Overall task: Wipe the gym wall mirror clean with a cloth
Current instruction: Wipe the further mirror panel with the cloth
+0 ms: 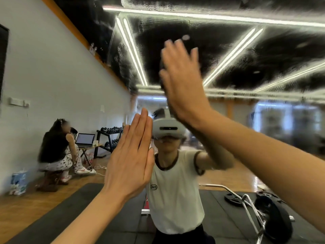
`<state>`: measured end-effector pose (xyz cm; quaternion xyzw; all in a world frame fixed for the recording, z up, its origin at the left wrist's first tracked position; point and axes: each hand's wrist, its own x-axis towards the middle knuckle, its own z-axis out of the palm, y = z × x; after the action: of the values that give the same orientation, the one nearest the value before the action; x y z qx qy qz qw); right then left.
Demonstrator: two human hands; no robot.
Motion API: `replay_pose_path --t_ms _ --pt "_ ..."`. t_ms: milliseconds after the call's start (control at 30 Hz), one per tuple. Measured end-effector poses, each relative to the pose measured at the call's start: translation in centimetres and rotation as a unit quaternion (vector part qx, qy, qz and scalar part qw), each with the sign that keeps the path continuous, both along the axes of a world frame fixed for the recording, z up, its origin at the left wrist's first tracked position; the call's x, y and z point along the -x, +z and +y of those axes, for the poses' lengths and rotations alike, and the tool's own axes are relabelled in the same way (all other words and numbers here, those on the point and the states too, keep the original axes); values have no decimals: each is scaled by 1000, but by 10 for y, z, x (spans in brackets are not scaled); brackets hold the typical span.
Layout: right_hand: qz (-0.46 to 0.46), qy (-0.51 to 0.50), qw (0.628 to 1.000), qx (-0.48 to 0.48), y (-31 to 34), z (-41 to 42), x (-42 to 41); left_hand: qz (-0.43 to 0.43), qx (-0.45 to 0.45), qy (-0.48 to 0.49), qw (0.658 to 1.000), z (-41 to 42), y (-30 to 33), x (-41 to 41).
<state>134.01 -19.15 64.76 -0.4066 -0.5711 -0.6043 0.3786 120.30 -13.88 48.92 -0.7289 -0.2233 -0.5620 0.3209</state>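
A: Where is the mirror (pixel 228 55)?

B: Straight ahead, filling most of the view. Its upper part is hazed with wet streaks across the reflected ceiling lights (pixel 133 50).

A: And the hands?

B: The right hand (pixel 182 80) is raised high, fingers straight and together, flat toward the glass. A dark edge shows beyond the palm; it may be the cloth (pixel 162 67), but I cannot tell for sure. The left hand (pixel 131 159) sits lower, fingers straight and pressed side by side, holding nothing, flat at the glass too.

A: What blocks the view?

B: Both forearms cross the reflection of the person in a white T-shirt (pixel 175 191) and a pale headset (pixel 168 128).

A: Anything else around?

B: At the left, a seated person (pixel 56 148) by a small table with an open laptop (pixel 85 139), a dumbbell rack (pixel 110 138) beyond them, a blue-and-white carton pack (pixel 18 182) near the white wall (pixel 52 76). Lower right, a barbell with plates (pixel 270 213) lies on dark mats (pixel 70 208).
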Motion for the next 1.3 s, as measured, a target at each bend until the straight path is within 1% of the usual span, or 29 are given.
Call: replay_pose_path --t_ms 67,100,133,167,233,333,400,433,467,533,633,700,733,800,867,900,967,1000,1033,1100,1167,1233,1267,1300 --pt "-95 -25 995 19 -14 10 12 -1 -2 -2 1000 0 0 0" --pt "-116 -32 993 19 -18 8 8 -2 -3 -4 1000 0 0 0" --pt "-109 -35 993 16 -19 1 -4 -1 -2 -5 1000 1 0 0" --pt "-79 -34 996 15 -23 -9 -23 -1 -1 -7 1000 1 -1 0" --pt "16 -19 1000 9 -34 -37 -73 -1 0 -6 1000 2 -1 0" --pt "194 -7 981 -26 -56 -78 -139 -2 3 -3 1000 2 -1 -1" --pt "268 18 962 -58 -59 -80 -142 2 9 -7 1000 2 -2 -1" --pt "275 24 959 -70 -58 -72 -126 3 11 -8 1000 2 -2 0" --pt "256 26 963 -76 -55 -59 -103 4 12 -8 1000 1 -2 0" --pt "155 32 985 -64 -53 -26 -47 6 8 -9 1000 2 -2 0" --pt "15 22 1000 2 -54 10 21 3 4 -9 1000 5 -2 0" --pt "-40 5 999 10 -53 5 8 4 6 -6 1000 5 -2 0" --pt "-34 5 999 9 -56 -6 -12 3 7 -4 1000 5 -1 -1" --pt "45 4 999 5 -70 -37 -67 3 14 -6 1000 2 -1 -1" --pt "166 -9 986 6 -87 -68 -116 11 18 -19 1000 -1 -1 1" --pt "218 -3 976 0 -91 -77 -129 17 20 -27 999 -2 -1 4" --pt "273 19 961 -31 -89 -69 -116 7 21 -32 999 -2 -3 15" --pt "270 31 961 -44 -86 -59 -94 -12 23 -28 999 0 -4 22" --pt "244 38 968 -47 -82 -45 -65 -35 26 -20 999 2 -6 29" --pt "161 46 986 -21 -80 -11 -2 -63 34 -2 997 11 -6 38" --pt "71 26 997 15 -86 17 53 -71 42 7 997 18 -6 41" --pt "-7 -16 999 41 -91 24 64 -75 44 7 996 22 -7 40" --pt "-19 -26 998 52 -93 18 51 -74 43 7 996 21 -7 40" --pt "-9 -18 998 54 -96 7 31 -74 41 5 996 20 -8 40"
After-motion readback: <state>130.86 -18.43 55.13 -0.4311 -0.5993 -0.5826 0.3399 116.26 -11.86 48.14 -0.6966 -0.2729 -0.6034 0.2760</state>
